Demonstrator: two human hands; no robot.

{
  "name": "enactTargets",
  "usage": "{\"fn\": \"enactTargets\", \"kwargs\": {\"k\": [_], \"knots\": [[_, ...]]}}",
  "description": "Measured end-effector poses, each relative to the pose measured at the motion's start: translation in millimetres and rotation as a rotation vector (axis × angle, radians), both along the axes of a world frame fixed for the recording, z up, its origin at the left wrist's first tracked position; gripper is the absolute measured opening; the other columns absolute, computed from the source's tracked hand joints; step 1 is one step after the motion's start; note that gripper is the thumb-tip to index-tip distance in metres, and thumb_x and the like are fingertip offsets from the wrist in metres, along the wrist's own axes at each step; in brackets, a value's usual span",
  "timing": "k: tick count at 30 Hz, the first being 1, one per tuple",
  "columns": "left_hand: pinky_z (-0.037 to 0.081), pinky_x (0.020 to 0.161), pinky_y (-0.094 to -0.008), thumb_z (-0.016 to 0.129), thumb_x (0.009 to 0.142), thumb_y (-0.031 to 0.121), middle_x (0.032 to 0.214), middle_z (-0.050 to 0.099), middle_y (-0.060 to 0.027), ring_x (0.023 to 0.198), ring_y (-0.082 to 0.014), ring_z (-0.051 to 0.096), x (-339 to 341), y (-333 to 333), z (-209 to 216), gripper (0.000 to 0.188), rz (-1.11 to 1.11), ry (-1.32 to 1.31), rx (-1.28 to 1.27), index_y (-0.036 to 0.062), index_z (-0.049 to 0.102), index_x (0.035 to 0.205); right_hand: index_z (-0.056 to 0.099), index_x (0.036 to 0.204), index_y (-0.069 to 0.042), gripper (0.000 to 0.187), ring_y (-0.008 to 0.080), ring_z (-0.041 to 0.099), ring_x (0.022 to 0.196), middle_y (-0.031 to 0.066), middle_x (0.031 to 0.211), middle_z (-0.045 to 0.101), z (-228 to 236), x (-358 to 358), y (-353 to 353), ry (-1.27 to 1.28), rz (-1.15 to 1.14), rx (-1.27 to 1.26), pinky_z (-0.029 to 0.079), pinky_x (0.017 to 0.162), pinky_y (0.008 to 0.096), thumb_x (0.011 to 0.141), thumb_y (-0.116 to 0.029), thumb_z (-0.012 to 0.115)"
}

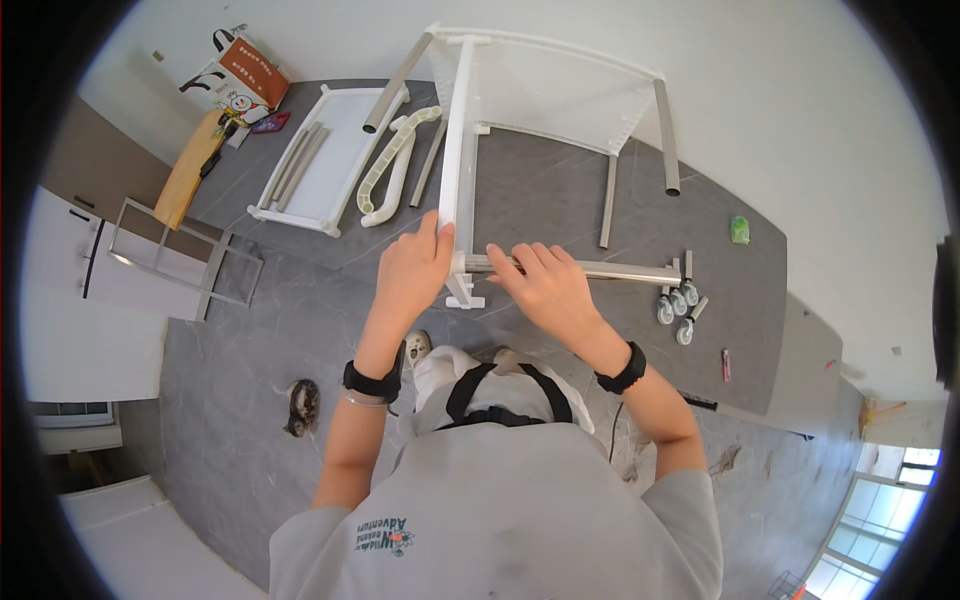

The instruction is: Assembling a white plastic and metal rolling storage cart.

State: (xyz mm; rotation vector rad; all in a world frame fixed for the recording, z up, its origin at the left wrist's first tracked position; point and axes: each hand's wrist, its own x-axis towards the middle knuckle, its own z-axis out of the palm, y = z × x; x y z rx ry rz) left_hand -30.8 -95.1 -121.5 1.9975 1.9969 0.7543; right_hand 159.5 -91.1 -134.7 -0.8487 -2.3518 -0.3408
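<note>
Principal item: white frame (459,150), one, standing tall on the desk (720,275), between its near and far edges, left of mid-length; metal tubes project from its corners.

Left hand (415,262): closed on the white frame's near upright rail, just beside the corner joint (459,263).

Right hand (550,285): curled over the near metal tube (635,271), close to the corner joint; the tube's free end points toward the desk's right end. (How far it sits in the joint is hidden from this view.)

Handling note, by judgement: the left hand does best bracing the rail firmly against the right hand's push; the tube should run straight along the joint's axis, with pressure in line and a slight twist if it binds. A grip farther along would give more leverage but could tilt the tube; the tall frame might rock if pushed unevenly.

Adjacent stock:
– white tray (345,135), near the desk's left end, with loose tubes (300,165) lying inside;
– curved cream pieces (398,180), between tray and frame;
– single loose tube (428,165), just beside them;
– casters (680,300), grouped near the tube's free end;
– green packet (740,230), near the desk's right edge;
– small pink-red article (726,365), toward the near right corner.
</note>
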Motion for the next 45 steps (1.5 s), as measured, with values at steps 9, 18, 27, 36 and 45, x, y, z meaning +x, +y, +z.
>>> {"fn": "enactTargets", "kwargs": {"k": [9,18,27,36,45], "knots": [[0.044,0.050,-0.0487,0.041,0.090,0.022,0.055,0.056,-0.0194,0.052,-0.0388,0.056,3,-3,-3,0.023,-0.019,0.024,0.104,0.0047,0.052,0.099,0.056,0.089,-0.010,0.025,0.0175,0.050,0.050,0.0022,0.062,0.045,8,-7,3,-0.005,0.019,-0.092,0.040,0.045,0.0290,0.077,-0.031,0.062],[0.044,0.049,-0.0478,0.041,0.090,0.022,0.054,0.055,-0.0188,0.050,-0.0380,0.056,6,-4,-7,0.022,-0.018,0.045,0.144,0.0053,0.053,0.099,0.059,0.085,-0.011,0.022,0.0244,0.057,0.053,0.0050,0.060,0.056,23,-8,10,-0.050,0.029,-0.521,0.043,0.045,0.0350,0.083,-0.032,0.056],[0.045,0.055,-0.0491,0.039,0.091,0.023,0.059,0.057,-0.0199,0.058,-0.0393,0.058,8,3,-6,0.026,0.023,-0.080,0.102,0.0055,0.057,0.099,0.056,0.092,-0.008,0.030,0.0197,0.055,0.060,0.0036,0.068,0.052,3,-22,5,0.005,0.005,-0.168,0.041,0.050,0.0309,0.074,-0.031,0.065],[0.045,0.053,-0.0492,0.040,0.091,0.023,0.059,0.057,-0.0209,0.057,-0.0396,0.058,7,-6,-6,0.026,0.028,-0.060,0.106,0.0058,0.056,0.101,0.052,0.085,-0.007,0.033,0.0175,0.052,0.058,0.0029,0.066,0.046,1,-24,3,-0.067,-0.011,-0.088,0.041,0.051,0.0296,0.071,-0.034,0.064],[0.044,0.053,-0.0487,0.038,0.092,0.022,0.058,0.057,-0.0203,0.056,-0.0392,0.057,8,-8,-1,0.027,0.055,-0.090,0.039,0.0064,0.055,0.106,0.052,0.081,-0.006,0.033,0.0170,0.052,0.052,0.0026,0.060,0.046,5,-29,5,-0.114,0.013,-0.127,0.043,0.047,0.0282,0.073,-0.036,0.064]]}}
